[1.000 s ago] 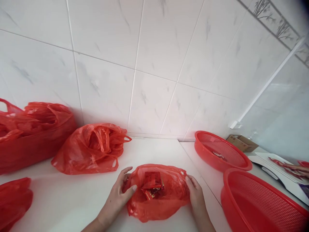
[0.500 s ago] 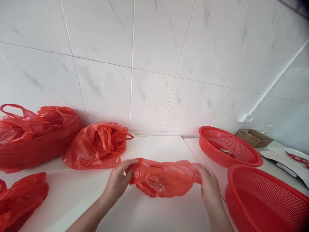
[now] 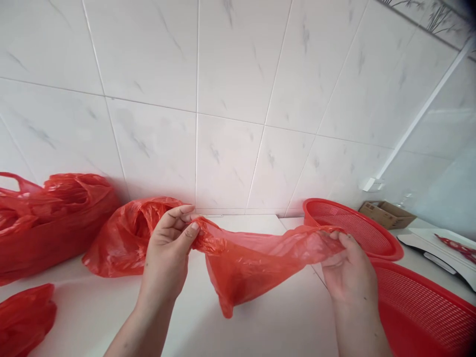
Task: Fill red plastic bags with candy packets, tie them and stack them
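A thin red plastic bag (image 3: 253, 263) is stretched sideways between my two hands above the white tabletop (image 3: 193, 317). My left hand (image 3: 173, 238) pinches its gathered left end between thumb and fingers. At the other end, my right hand (image 3: 347, 263) grips the bag, with part of the film lying over the fingers. The middle of the bag sags, and one corner hangs down left of centre. Behind my left hand sits a filled red bag (image 3: 119, 238), partly hidden by that hand.
A large stuffed red bag (image 3: 55, 223) stands at the left, with another red bag (image 3: 26, 317) nearer. On the right are two red baskets (image 3: 349, 223) (image 3: 420, 307), a cardboard box (image 3: 386, 214) and a white scale (image 3: 439, 255). A tiled wall (image 3: 230, 163) rises behind.
Both hands have risen and spread farther apart, pulling the bag wider. Its left end is now bunched, and a corner hangs lower. The view has shifted slightly.
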Motion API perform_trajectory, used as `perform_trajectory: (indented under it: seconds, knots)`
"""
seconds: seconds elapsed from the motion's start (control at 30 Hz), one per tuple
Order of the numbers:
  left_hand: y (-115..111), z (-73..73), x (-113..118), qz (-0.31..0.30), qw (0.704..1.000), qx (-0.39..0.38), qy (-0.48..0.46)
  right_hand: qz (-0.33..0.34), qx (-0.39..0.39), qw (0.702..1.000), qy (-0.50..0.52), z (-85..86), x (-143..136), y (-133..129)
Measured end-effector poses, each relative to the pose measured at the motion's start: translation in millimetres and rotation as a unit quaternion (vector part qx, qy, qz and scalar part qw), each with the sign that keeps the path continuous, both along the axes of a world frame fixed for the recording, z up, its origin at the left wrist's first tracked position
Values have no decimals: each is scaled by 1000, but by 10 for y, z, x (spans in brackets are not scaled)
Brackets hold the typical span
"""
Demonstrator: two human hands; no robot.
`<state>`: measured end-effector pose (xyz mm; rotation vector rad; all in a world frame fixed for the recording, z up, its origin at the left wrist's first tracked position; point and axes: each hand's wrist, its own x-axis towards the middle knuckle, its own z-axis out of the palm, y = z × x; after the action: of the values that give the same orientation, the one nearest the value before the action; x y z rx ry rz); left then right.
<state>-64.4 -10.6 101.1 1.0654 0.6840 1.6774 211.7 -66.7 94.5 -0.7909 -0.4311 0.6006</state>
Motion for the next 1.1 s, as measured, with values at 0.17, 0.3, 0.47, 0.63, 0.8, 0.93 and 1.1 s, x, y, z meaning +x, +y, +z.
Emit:
perform_trajectory:
  seconds: [0.17, 0.3, 0.47, 0.63, 0.8, 0.93, 1.1]
  knots:
    - [-36, 20, -40, -4, 1000, 7, 12, -14, -10, 999, -47, -22, -21, 41]
    - [-152, 22, -47, 39, 986, 71, 143, 65, -7, 992, -110, -10, -67, 69]
    - [-180, -7, -72, 204, 915, 141, 318, 131, 8, 989, -66, 5, -195, 69]
    - [-129, 1, -106, 274, 901, 117, 316, 210, 31, 977, -25, 23, -220, 12]
    - [-214, -34, 44, 182, 955, 73, 221, 262, 18, 962, -76, -34, -374, -153]
    - [-334, -48, 256, 38, 988, 57, 138, 354, -126, 910, -178, -70, -682, -309]
    - [-412, 40, 584, -59, 984, 62, 158, 533, -112, 803, -243, -140, -916, -264]
